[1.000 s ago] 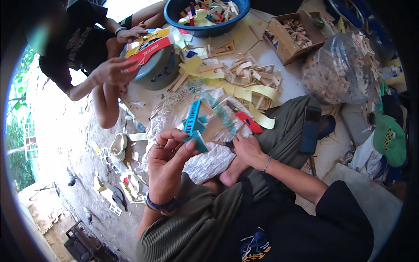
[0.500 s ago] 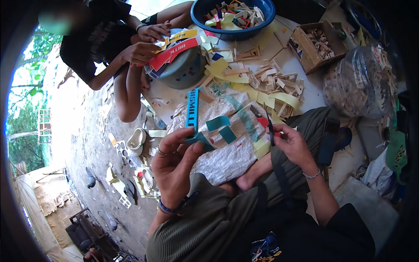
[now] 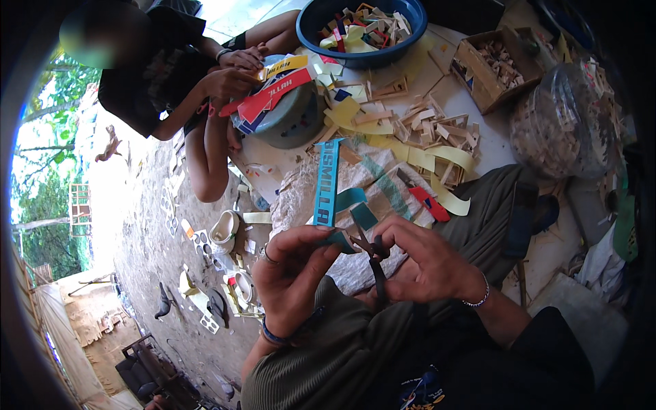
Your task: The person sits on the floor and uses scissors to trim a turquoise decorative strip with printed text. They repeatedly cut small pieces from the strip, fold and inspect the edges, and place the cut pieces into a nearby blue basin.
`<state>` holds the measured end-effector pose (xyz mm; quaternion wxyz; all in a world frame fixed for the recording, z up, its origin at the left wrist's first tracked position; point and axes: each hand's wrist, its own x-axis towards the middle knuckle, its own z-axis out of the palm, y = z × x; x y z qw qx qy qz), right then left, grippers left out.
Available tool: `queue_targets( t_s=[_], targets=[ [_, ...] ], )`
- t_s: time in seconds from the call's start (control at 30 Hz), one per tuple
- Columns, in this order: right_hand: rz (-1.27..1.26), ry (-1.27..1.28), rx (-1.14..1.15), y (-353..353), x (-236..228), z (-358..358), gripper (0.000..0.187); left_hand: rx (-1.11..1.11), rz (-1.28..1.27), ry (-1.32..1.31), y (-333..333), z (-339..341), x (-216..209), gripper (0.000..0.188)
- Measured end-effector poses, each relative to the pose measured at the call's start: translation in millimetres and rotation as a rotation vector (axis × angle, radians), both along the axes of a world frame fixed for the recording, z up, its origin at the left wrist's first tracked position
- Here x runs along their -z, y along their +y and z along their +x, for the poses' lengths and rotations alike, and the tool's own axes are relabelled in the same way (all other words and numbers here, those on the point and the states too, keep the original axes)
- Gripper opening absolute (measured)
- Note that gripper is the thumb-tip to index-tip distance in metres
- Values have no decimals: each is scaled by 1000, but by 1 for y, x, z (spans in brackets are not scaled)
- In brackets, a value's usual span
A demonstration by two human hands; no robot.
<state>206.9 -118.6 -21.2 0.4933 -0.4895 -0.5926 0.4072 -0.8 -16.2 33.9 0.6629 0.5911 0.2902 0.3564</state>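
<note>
My left hand pinches the near end of a teal strip with cut-out lettering, which stands up from my fingers. My right hand is closed round the handles of dark scissors. Their blades are apart and reach the teal end by my left fingertips; whether they touch it I cannot tell. Just beyond the blades, teal scraps lie on a pale woven sack before me. A red-handled tool rests on the sack's right side.
Opposite me, a co-worker's hands hold yellow and red strips over an upturned grey basin. A blue basin holds coloured pieces. Wooden pieces, a wooden box and a clear plastic container lie to the right.
My right hand has brought the scissors left and down to my left hand, their blades now apart. The teal strip has shifted right and stands more upright.
</note>
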Motion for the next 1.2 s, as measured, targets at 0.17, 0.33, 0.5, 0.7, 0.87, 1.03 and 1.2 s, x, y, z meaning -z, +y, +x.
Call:
queue_targets(
  t_s=[0.17, 0.33, 0.5, 0.7, 0.87, 1.03, 1.2],
  targets=[
    [-28, -73, -40, -2, -1, 0, 52, -13, 25, -32, -1, 1, -2, 32],
    [21, -139, 3, -1, -3, -1, 48, 9, 36, -22, -2, 2, -5, 33],
    [27, -138, 17, -2, -6, 0, 47, -7, 23, -31, -3, 3, -5, 33],
    [53, -146, 55, -2, -9, -2, 46, -48, 55, -27, -4, 4, -3, 32],
    [48, -119, 61, -2, -10, -3, 44, -35, 70, -53, -3, 4, -4, 32],
    [22, -118, 50, -3, -9, -3, 44, -44, 59, -44, -4, 4, -4, 32],
    [30, -101, 58, -3, -7, -5, 43, -51, 50, -46, -4, 4, -3, 33]
  ],
)
